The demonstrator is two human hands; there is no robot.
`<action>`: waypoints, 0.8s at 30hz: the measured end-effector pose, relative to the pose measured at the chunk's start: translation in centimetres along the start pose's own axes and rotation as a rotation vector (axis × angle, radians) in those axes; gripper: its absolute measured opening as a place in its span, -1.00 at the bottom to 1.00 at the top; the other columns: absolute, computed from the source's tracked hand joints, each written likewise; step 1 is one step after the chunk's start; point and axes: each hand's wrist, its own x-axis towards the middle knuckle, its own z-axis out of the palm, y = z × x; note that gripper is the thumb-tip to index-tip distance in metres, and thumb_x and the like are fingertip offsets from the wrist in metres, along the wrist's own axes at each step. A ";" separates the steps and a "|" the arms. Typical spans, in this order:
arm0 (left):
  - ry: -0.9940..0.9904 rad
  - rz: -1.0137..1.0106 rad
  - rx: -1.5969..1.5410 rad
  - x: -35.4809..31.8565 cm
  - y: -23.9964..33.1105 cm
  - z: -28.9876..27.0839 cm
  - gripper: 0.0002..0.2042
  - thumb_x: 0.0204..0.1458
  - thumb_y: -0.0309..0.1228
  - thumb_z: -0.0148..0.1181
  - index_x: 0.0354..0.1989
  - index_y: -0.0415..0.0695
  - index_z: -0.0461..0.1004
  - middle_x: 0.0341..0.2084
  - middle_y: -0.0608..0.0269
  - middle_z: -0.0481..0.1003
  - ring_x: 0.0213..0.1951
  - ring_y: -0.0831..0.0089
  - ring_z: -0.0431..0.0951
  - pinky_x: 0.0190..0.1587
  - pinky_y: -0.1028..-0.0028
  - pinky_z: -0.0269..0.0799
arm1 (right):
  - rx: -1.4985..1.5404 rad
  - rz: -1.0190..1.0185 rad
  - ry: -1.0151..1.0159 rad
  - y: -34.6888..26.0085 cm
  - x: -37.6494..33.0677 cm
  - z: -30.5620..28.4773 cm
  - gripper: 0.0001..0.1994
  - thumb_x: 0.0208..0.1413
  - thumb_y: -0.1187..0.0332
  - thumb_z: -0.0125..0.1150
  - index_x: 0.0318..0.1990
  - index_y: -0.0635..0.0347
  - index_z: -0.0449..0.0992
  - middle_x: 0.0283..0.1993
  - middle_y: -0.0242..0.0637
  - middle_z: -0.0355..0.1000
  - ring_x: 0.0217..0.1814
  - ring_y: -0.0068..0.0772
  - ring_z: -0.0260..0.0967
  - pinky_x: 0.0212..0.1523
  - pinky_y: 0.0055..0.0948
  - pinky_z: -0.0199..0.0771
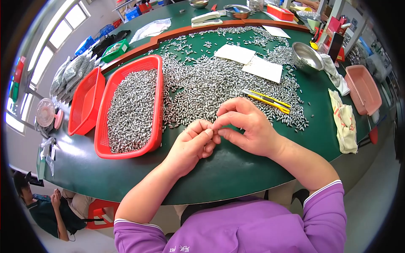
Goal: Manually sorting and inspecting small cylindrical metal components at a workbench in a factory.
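Observation:
My left hand and my right hand meet over the near part of the green table, fingertips pinched together. Whatever they pinch is too small and too covered by the fingers to make out. Just beyond them spreads a wide heap of small, silvery, spindle-shaped metal pieces. A yellow utility knife lies on the heap, beyond my right hand. To the left of my left hand stands a red plastic basket, filled with the same kind of pieces.
An upright red basket stands at left. White cards lie on the heap, with a metal bowl to their right. At far right are a cloth glove and a pink basket. Another person sits at lower left.

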 end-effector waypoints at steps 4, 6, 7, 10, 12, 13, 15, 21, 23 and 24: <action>0.020 0.012 0.022 0.0 0.1 0.2 -0.92 0.28 -0.37 -0.01 -0.18 -0.08 0.36 -0.40 0.39 0.44 -0.50 0.71 0.28 -0.48 0.69 0.17 | -0.092 -0.003 0.005 0.3 0.0 -0.6 -0.82 -0.06 0.44 0.34 -0.25 0.07 0.57 -0.14 -0.30 0.40 -0.06 -0.23 0.38 -0.04 -0.30 0.42; 0.045 0.016 0.026 0.0 0.3 0.2 -0.92 0.27 -0.39 -0.01 -0.20 -0.09 0.36 -0.41 0.37 0.41 -0.52 0.70 0.25 -0.50 0.68 0.15 | -0.210 0.049 0.030 0.6 0.2 -1.5 -0.78 -0.07 0.45 0.35 -0.21 0.08 0.56 -0.12 -0.26 0.41 -0.02 -0.18 0.38 0.01 -0.27 0.41; 0.072 0.020 0.031 0.0 0.3 0.2 -0.93 0.27 -0.40 0.00 -0.21 -0.11 0.36 -0.43 0.35 0.38 -0.54 0.69 0.23 -0.52 0.67 0.12 | -0.321 0.082 0.068 0.7 0.3 -2.1 -0.78 -0.05 0.43 0.33 -0.19 0.09 0.55 -0.12 -0.26 0.41 -0.01 -0.17 0.38 0.01 -0.25 0.41; 0.111 0.043 0.180 -0.3 0.6 -0.1 -0.95 0.23 -0.46 0.04 -0.24 -0.15 0.37 -0.50 0.42 0.36 -0.55 0.70 0.23 -0.52 0.67 0.14 | -0.583 0.189 0.095 1.8 0.3 -3.9 -0.81 -0.02 0.38 0.30 -0.22 0.11 0.55 -0.17 -0.27 0.42 -0.07 -0.16 0.39 -0.04 -0.20 0.44; 0.172 0.209 0.472 0.0 -0.2 -0.1 -0.96 0.21 -0.49 0.06 -0.24 -0.16 0.38 -0.50 0.44 0.36 -0.54 0.72 0.25 -0.49 0.67 0.16 | -0.663 0.304 0.030 2.6 -0.2 -4.7 -0.80 -0.02 0.35 0.30 -0.20 0.11 0.57 -0.19 -0.25 0.43 -0.09 -0.17 0.40 -0.06 -0.23 0.46; 0.235 0.377 0.764 0.1 -0.3 0.2 -0.97 0.19 -0.51 0.09 -0.24 -0.17 0.40 -0.51 0.47 0.36 -0.53 0.74 0.26 -0.47 0.67 0.19 | -0.666 0.307 0.031 2.6 -0.3 -4.8 -0.80 -0.02 0.35 0.30 -0.20 0.11 0.57 -0.19 -0.25 0.43 -0.09 -0.17 0.40 -0.06 -0.23 0.46; 0.267 0.228 0.882 -0.7 0.4 1.3 -0.95 0.14 -0.52 0.15 -0.27 -0.20 0.42 -0.53 0.51 0.36 -0.51 0.76 0.27 -0.43 0.66 0.22 | -0.751 0.457 -0.071 2.5 -0.6 -5.0 -0.82 0.03 0.37 0.27 -0.18 0.10 0.57 -0.21 -0.26 0.44 -0.07 -0.15 0.40 -0.04 -0.23 0.42; 0.276 0.136 1.282 -0.8 0.1 1.8 -0.88 0.00 -0.46 0.26 -0.33 -0.20 0.47 -0.68 0.33 0.31 -0.61 0.57 0.29 -0.48 0.47 0.29 | -0.817 0.351 -0.030 4.0 -0.9 -5.0 -0.85 0.02 0.37 0.25 -0.24 0.16 0.54 -0.26 -0.23 0.44 -0.17 -0.15 0.42 -0.08 -0.18 0.42; 0.275 0.077 1.323 -1.1 0.5 2.0 -0.87 0.02 -0.43 0.23 -0.30 -0.17 0.46 -0.62 0.26 0.37 -0.54 0.41 0.39 -0.42 0.38 0.34 | -0.787 0.272 0.046 3.0 -0.4 -4.8 -0.87 0.02 0.42 0.21 -0.25 0.18 0.50 -0.29 -0.21 0.43 -0.24 -0.16 0.43 -0.17 -0.21 0.43; 0.273 0.025 1.365 -1.1 0.8 2.2 -0.85 0.03 -0.39 0.21 -0.27 -0.15 0.45 -0.56 0.19 0.44 -0.48 0.25 0.49 -0.36 0.29 0.40 | -0.723 0.266 0.082 2.0 0.0 -4.6 -0.87 0.02 0.44 0.20 -0.25 0.18 0.48 -0.30 -0.20 0.42 -0.26 -0.16 0.43 -0.21 -0.22 0.44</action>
